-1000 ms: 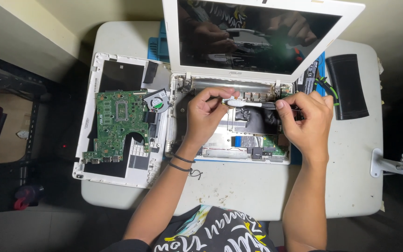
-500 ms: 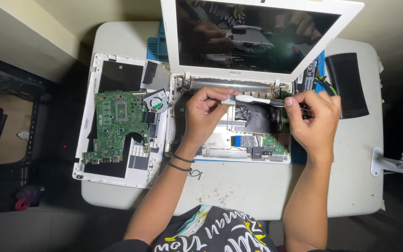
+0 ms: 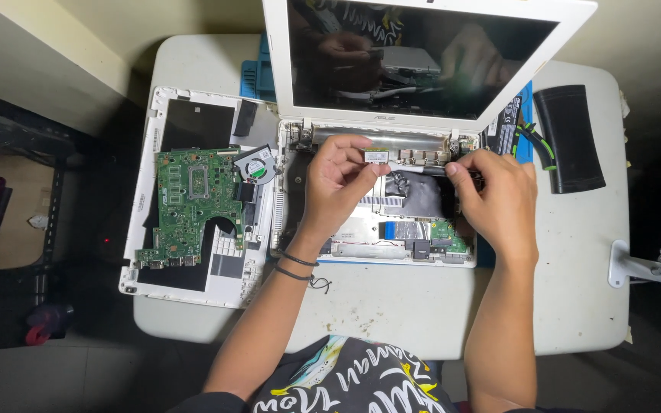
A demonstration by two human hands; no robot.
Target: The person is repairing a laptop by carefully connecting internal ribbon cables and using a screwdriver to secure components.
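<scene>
The left hand (image 3: 338, 180) pinches a small rectangular white-labelled circuit card (image 3: 376, 156) between thumb and fingertips, held over the hinge edge of the opened white laptop base (image 3: 361, 248). At three o'clock from it, the right hand (image 3: 495, 199) has its fingers pressed together on a thin silver tool (image 3: 422, 170). A green motherboard (image 3: 193, 203) lies at nine o'clock in a separate white plastic shell (image 3: 147, 264).
</scene>
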